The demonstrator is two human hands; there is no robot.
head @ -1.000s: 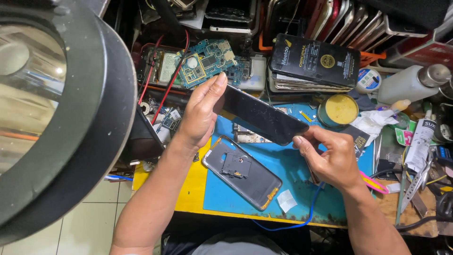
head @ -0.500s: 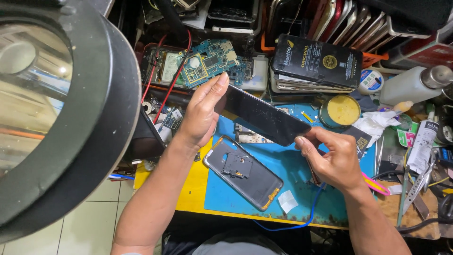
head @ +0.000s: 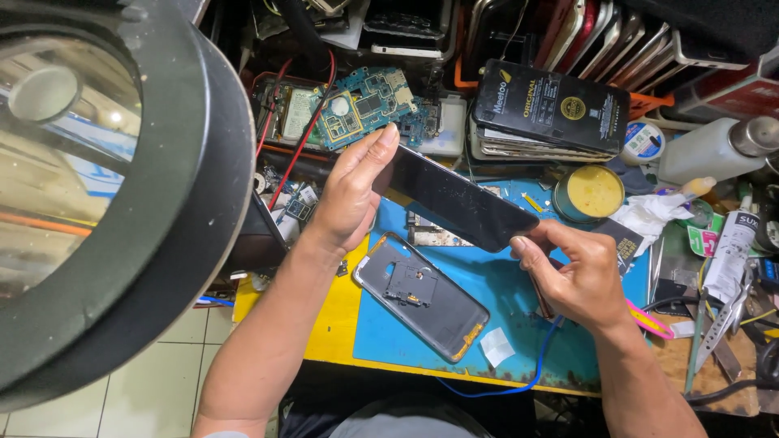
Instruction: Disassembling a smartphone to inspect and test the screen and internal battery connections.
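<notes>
Although the big black-rimmed magnifier lamp (head: 97, 186) fills the whole left side of the view, the work sits clear of it over the counter (head: 341, 324), where a blue repair mat (head: 519, 308) covers most of the yellow top. Behind the mat the back of the counter is packed: a stack of dark flat phone-part boxes (head: 552, 109), a green circuit board (head: 361, 105) with red wires, a white squeeze bottle (head: 714, 150) and a round tin of yellow paste (head: 592, 193). On the mat lies an opened grey phone housing (head: 422, 296), its long axis running from upper left to lower right, near the front edge. Above it, held off the mat, is the dark phone screen panel (head: 458, 203), its long axis also slanting from upper left down to lower right. The left hand (head: 353, 191) steadies the upper left end, fingers (head: 381, 146) stretched nearly straight and pressed along the edge with the thumb behind. The right hand (head: 572, 272) pinches the lower right corner, fingers curled closed on it. Both hands touch the panel, one at each end; the housing lies just below, nearer the left forearm. Open mat remains between housing and right hand, while tools (head: 722, 324) crowd the right edge.
</notes>
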